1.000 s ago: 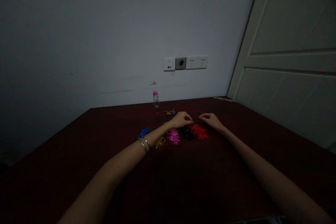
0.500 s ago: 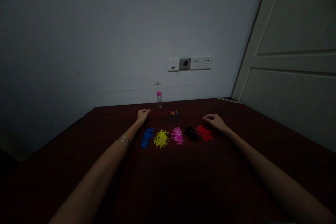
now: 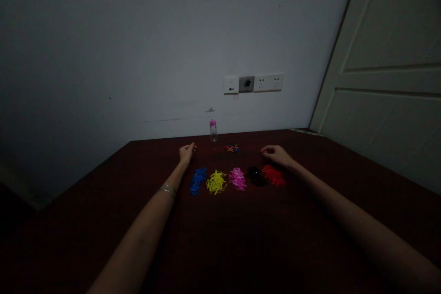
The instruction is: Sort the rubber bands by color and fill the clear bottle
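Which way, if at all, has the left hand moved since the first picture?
Yes, leftward: the left hand was below the socket panel, and now sits well to its left.

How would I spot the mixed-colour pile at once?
On the dark red table, find the pink-capped bottle near the wall. Just right of it and nearer the camera lies the mixed-colour pile, beyond the row of five larger piles. Those each show one colour; this one mixes several.

Hands (image 3: 187, 153) (image 3: 276, 155) farther apart, yellow pile (image 3: 216, 182) uncovered
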### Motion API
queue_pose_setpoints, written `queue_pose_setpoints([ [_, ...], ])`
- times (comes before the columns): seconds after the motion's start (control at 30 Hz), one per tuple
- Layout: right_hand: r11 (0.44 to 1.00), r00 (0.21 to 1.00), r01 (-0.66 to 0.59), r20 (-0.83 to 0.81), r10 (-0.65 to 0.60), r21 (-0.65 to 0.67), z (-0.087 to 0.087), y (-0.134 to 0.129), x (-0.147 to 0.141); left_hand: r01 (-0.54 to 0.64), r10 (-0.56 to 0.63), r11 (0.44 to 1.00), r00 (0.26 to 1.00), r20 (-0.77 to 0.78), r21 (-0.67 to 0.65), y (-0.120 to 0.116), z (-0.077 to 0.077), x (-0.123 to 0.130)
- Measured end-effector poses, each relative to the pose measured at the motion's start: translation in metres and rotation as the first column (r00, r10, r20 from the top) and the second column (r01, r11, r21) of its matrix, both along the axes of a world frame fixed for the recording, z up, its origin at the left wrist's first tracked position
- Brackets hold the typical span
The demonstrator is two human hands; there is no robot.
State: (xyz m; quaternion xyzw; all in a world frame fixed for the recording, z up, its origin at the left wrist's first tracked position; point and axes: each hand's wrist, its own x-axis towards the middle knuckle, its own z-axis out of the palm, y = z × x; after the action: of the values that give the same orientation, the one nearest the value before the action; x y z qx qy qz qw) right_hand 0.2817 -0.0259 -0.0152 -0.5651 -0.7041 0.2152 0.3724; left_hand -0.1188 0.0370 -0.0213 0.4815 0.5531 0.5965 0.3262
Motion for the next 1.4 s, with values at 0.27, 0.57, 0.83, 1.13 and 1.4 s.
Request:
queue_pose_setpoints([
  [0.27,0.982,0.99,-0.135,0.06,0.128,0.134,0.0,0.039,-0.067,0.004,-0.004,1.0,1.0,0.002,0.011,-0.009,0.003,0.002],
  [0.57,0.99,0.987,-0.101,0.137,0.086,0.102,-0.013,0.068,-0.093,0.011,-0.009,1.0,0.995,-0.097,0.018,-0.007,0.0,0.004],
  [0.83,0.993,0.967,-0.009,0.252,-0.022,0.119,-0.01,0.062,-0.1,0.024,-0.02,0.999,0.995,-0.099,0.03,-0.005,-0.003,0.002],
  [1.13,0.986,0.981,0.017,0.187,-0.049,0.164,-0.011,0.054,-0.099,0.022,-0.018,0.999,0.995,-0.102,0.035,-0.003,-0.005,0.002],
  [1.4,0.98,0.998,-0.064,0.006,0.064,0.19,0.001,0.043,-0.097,0.025,-0.022,0.999,0.995,-0.094,0.034,-0.005,-0.003,0.003],
])
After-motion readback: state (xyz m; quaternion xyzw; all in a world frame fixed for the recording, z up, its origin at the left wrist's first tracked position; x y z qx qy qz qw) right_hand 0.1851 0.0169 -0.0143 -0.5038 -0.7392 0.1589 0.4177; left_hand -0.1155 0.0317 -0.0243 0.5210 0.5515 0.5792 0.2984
